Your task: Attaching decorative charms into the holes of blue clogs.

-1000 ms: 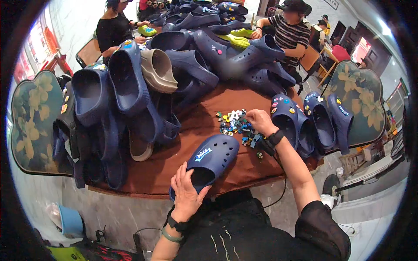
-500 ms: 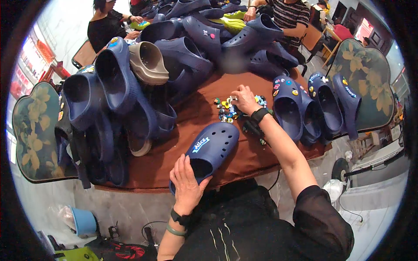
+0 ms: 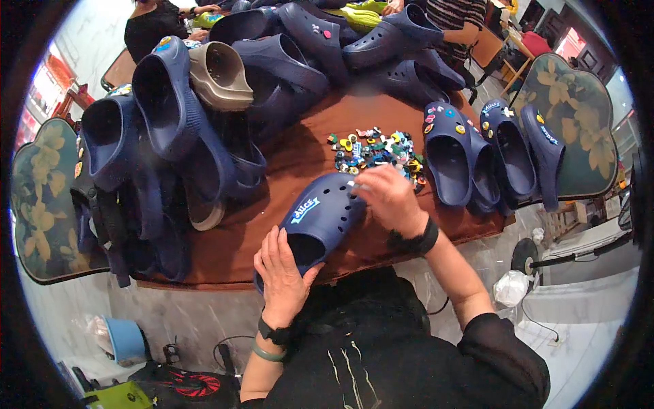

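Got a navy clog (image 3: 319, 204) in left grip (image 3: 281, 278), just pinching a tiny white charm (image 3: 352, 184) by clog's toe with right grip (image 3: 388, 199).

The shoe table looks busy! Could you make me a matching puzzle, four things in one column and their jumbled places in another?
Things:
1. Left hand
2. Right hand
3. Brown shoe
4. Bucket

Places:
A. Among other navy shoes, on the left side of the table
B. Near the toe of the navy shoe, with a small pale piece at its fingertips
C. At the picture's lower left, below the table's level
D. At the foot opening of the navy shoe

Right pairs: 1-D, 2-B, 3-A, 4-C
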{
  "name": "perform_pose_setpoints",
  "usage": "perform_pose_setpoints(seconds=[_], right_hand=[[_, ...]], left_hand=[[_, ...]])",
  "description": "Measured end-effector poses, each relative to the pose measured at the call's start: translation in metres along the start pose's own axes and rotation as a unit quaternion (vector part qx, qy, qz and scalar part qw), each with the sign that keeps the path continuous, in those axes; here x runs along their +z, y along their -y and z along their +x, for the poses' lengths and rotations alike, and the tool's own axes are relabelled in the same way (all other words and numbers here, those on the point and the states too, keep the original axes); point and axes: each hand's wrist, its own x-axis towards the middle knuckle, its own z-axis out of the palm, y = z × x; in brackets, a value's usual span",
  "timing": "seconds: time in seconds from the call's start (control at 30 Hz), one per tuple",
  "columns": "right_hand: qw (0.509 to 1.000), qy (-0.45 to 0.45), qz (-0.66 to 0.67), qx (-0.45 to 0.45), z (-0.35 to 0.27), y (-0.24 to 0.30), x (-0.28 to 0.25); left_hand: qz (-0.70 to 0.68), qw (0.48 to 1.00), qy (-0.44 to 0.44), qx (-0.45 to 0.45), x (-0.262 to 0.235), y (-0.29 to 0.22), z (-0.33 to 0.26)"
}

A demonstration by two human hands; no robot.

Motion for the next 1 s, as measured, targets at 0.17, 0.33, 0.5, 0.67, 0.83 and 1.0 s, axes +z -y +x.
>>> perform_pose_setpoints(seconds=[0.17,0.33,0.5,0.67,0.83,1.0], right_hand=[[0.997,0.008,0.061,0.05,-0.03,0.036,0.027],[0.991,0.06,0.086,0.078,-0.034,0.045,0.012],[0.991,0.103,0.044,0.07,-0.04,0.054,0.008],[0.986,0.126,-0.085,0.067,-0.038,0.075,0.016],[0.976,0.135,-0.146,0.089,-0.03,0.082,0.025],[0.982,0.099,-0.131,0.094,-0.038,0.082,0.028]], left_hand=[[-0.003,1.0,-0.004,0.002,-0.001,-0.001,0.001],[-0.022,1.0,-0.007,0.004,-0.004,-0.003,0.003],[-0.022,1.0,0.001,-0.001,-0.003,-0.001,0.002],[-0.02,1.0,0.007,0.001,-0.003,-0.002,0.005],[-0.009,1.0,0.001,0.0,-0.004,-0.003,0.002],[-0.003,1.0,0.004,0.001,-0.005,-0.005,0.004]])
